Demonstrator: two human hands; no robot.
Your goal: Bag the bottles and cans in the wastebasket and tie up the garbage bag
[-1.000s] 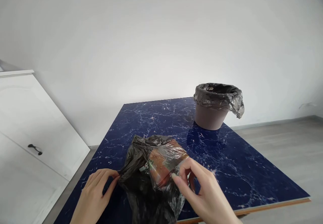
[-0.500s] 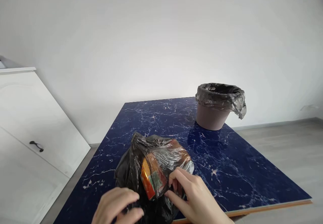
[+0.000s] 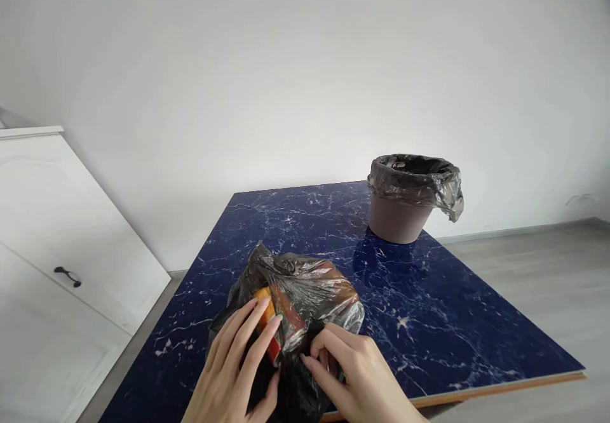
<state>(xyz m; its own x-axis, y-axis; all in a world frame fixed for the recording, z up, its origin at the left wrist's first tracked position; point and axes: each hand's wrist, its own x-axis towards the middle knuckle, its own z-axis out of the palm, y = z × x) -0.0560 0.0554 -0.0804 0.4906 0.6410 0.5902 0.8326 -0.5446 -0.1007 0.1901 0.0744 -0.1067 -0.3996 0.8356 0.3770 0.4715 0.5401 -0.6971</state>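
A black plastic bag (image 3: 305, 283), crumpled and partly see-through, lies near the front of the table with things inside it. In its opening shows an orange and red packet (image 3: 274, 349). My left hand (image 3: 236, 359) rests over this packet, fingers stretched and apart, the tips touching its upper face. With thumb and fingers pinched together, my right hand (image 3: 357, 369) grips the bag's edge just right of the packet. Reddish-brown contents show through the thin plastic; their kind cannot be made out. The bag's lower part is hidden by both hands.
The dark blue marbled table (image 3: 410, 302) has a wooden front edge. At its back right stands a brownish bin (image 3: 398, 220) lined with a black bag (image 3: 405, 188) folded over the rim. A white cabinet (image 3: 61, 220) stands at left, before a white wall.
My left hand has moved up and right from beside the bag onto the packet, its fingers spreading. My right hand keeps its pinch and has shifted slightly down and left.
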